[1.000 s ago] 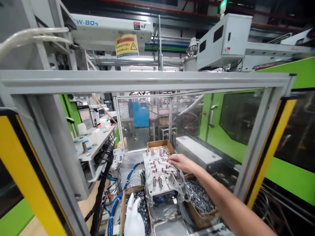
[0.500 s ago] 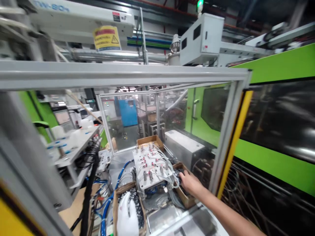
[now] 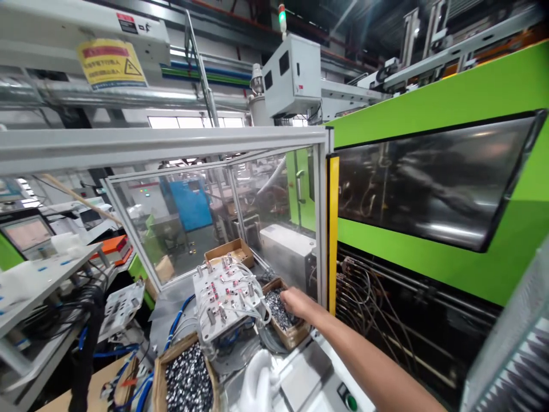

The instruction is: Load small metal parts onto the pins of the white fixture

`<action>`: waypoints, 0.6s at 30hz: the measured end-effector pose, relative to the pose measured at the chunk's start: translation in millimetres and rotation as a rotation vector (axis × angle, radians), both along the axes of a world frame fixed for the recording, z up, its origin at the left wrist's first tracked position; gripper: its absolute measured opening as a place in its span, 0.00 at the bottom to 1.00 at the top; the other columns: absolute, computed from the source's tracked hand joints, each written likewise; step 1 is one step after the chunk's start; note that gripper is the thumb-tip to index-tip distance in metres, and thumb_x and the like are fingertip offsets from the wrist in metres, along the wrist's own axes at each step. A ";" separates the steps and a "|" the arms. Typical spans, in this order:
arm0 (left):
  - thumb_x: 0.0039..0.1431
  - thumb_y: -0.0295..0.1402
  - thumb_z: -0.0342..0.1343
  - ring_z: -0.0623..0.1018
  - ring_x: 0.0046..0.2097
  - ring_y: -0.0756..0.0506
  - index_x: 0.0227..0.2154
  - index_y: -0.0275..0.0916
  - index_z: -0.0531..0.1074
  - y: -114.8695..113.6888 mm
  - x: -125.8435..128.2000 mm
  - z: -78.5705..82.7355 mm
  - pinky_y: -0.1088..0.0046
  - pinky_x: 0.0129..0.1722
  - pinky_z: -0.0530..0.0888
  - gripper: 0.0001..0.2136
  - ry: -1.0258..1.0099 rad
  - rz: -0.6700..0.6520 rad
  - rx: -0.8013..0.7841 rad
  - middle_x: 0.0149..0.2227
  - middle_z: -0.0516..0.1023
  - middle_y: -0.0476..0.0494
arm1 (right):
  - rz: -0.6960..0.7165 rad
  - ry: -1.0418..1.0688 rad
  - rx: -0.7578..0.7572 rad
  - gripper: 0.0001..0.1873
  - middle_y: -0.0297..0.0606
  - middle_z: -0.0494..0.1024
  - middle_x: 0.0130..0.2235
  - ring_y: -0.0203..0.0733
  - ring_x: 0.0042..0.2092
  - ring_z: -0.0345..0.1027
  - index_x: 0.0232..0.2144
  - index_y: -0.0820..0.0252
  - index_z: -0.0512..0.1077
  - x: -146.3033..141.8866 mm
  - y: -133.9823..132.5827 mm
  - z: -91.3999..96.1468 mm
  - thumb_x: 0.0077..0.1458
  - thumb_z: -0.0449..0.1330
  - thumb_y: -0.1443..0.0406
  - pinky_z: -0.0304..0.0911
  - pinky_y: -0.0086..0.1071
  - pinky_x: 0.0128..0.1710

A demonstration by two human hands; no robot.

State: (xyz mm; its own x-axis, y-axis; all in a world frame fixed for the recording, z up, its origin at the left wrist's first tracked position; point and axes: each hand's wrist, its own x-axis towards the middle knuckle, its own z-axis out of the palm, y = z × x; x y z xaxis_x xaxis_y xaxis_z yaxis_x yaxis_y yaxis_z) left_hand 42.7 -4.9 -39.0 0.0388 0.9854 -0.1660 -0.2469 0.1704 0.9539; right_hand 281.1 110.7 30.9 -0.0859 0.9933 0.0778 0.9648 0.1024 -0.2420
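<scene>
My bare right hand (image 3: 295,302) reaches into a cardboard box of small shiny metal parts (image 3: 278,313) just right of a white fixture plate (image 3: 223,293) studded with pins and thin hoses. Its fingers rest in the parts; whether they hold any is hidden. My left hand (image 3: 257,382), in a white glove, sits low at the bottom edge, beside a second cardboard box of metal parts (image 3: 187,380). Its fingers are curled and blurred.
An empty cardboard box (image 3: 230,252) stands behind the fixture. A clear guard frame (image 3: 171,143) surrounds the station. A green machine with a dark window (image 3: 433,177) fills the right. Blue hoses and cables (image 3: 171,326) run left; a green button (image 3: 350,403) sits near the front edge.
The view swung right. My right hand left the fixture plate and went into the right-hand box of parts. My gloved left hand came out of the left box, to its right.
</scene>
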 end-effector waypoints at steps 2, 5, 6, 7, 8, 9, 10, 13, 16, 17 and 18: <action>0.54 0.40 0.55 0.79 0.55 0.38 0.53 0.42 0.70 -0.6 28.9 -2.6 0.59 0.57 0.76 0.23 -0.160 -0.032 -0.038 0.56 0.78 0.36 | -0.004 0.004 0.002 0.10 0.45 0.81 0.32 0.45 0.34 0.72 0.29 0.64 0.77 -1.9 2.8 -3.0 0.44 0.58 0.75 0.50 0.33 0.31; 0.49 0.41 0.57 0.75 0.61 0.37 0.53 0.44 0.70 7.4 66.8 -1.7 0.57 0.63 0.71 0.26 -0.507 -0.043 -0.096 0.63 0.71 0.36 | 0.003 0.032 0.027 0.09 0.46 0.80 0.31 0.46 0.34 0.72 0.28 0.64 0.76 -0.2 6.5 -4.8 0.44 0.58 0.75 0.49 0.33 0.30; 0.46 0.42 0.59 0.73 0.62 0.37 0.51 0.45 0.71 13.1 77.5 0.2 0.56 0.64 0.70 0.26 -0.594 -0.032 -0.107 0.65 0.69 0.36 | 0.011 0.046 0.043 0.09 0.46 0.80 0.32 0.46 0.35 0.72 0.29 0.64 0.76 1.6 7.4 -3.4 0.45 0.57 0.74 0.49 0.33 0.31; 0.43 0.43 0.61 0.72 0.63 0.35 0.49 0.45 0.72 20.0 87.2 3.1 0.55 0.64 0.69 0.26 -0.640 -0.016 -0.112 0.65 0.68 0.35 | 0.020 0.059 0.060 0.10 0.47 0.80 0.33 0.46 0.36 0.73 0.31 0.64 0.76 3.6 8.1 -0.8 0.47 0.56 0.74 0.50 0.33 0.31; 0.42 0.44 0.62 0.71 0.64 0.34 0.46 0.44 0.74 27.7 95.8 6.8 0.53 0.64 0.69 0.25 -0.633 0.002 -0.113 0.64 0.69 0.34 | 0.030 0.073 0.075 0.11 0.47 0.80 0.34 0.46 0.37 0.73 0.32 0.64 0.76 5.3 8.2 3.1 0.48 0.55 0.74 0.50 0.33 0.32; 0.42 0.46 0.62 0.70 0.64 0.34 0.43 0.44 0.75 35.6 103.3 11.5 0.52 0.64 0.69 0.23 -0.600 0.012 -0.113 0.63 0.70 0.33 | 0.042 0.084 0.086 0.11 0.48 0.80 0.34 0.45 0.37 0.73 0.33 0.65 0.75 6.4 7.5 8.1 0.49 0.54 0.75 0.50 0.33 0.32; 0.44 0.46 0.61 0.70 0.64 0.34 0.40 0.44 0.76 42.9 109.5 17.1 0.51 0.64 0.69 0.20 -0.557 0.015 -0.113 0.60 0.73 0.33 | 0.059 0.094 0.092 0.12 0.47 0.80 0.35 0.45 0.37 0.73 0.33 0.65 0.75 6.6 5.6 13.9 0.50 0.53 0.75 0.50 0.33 0.33; 0.55 0.48 0.56 0.72 0.62 0.36 0.38 0.41 0.76 56.0 121.7 36.8 0.49 0.63 0.69 0.17 -0.415 0.002 -0.101 0.51 0.79 0.33 | 0.139 0.167 0.100 0.12 0.44 0.81 0.36 0.44 0.39 0.73 0.35 0.62 0.75 0.5 -10.4 29.9 0.51 0.54 0.73 0.52 0.32 0.34; 0.61 0.51 0.53 0.76 0.57 0.38 0.45 0.39 0.75 49.1 126.7 55.5 0.49 0.57 0.74 0.21 -0.284 0.008 -0.080 0.51 0.79 0.36 | 0.236 0.247 0.087 0.10 0.41 0.80 0.39 0.45 0.42 0.73 0.34 0.60 0.75 -11.5 -40.6 29.4 0.51 0.56 0.72 0.57 0.31 0.38; 0.61 0.51 0.54 0.76 0.55 0.39 0.47 0.40 0.75 42.3 127.7 60.3 0.50 0.55 0.75 0.21 -0.241 0.016 -0.075 0.51 0.79 0.38 | 0.277 0.251 0.082 0.10 0.42 0.80 0.40 0.46 0.43 0.73 0.34 0.59 0.75 -14.8 -52.0 23.6 0.51 0.55 0.71 0.58 0.32 0.38; 0.61 0.50 0.55 0.76 0.55 0.39 0.48 0.42 0.74 33.7 128.9 64.0 0.51 0.54 0.76 0.21 -0.204 0.026 -0.069 0.52 0.79 0.39 | 0.316 0.233 0.073 0.10 0.43 0.80 0.41 0.49 0.44 0.73 0.33 0.59 0.75 -16.8 -63.3 15.1 0.50 0.55 0.71 0.59 0.33 0.39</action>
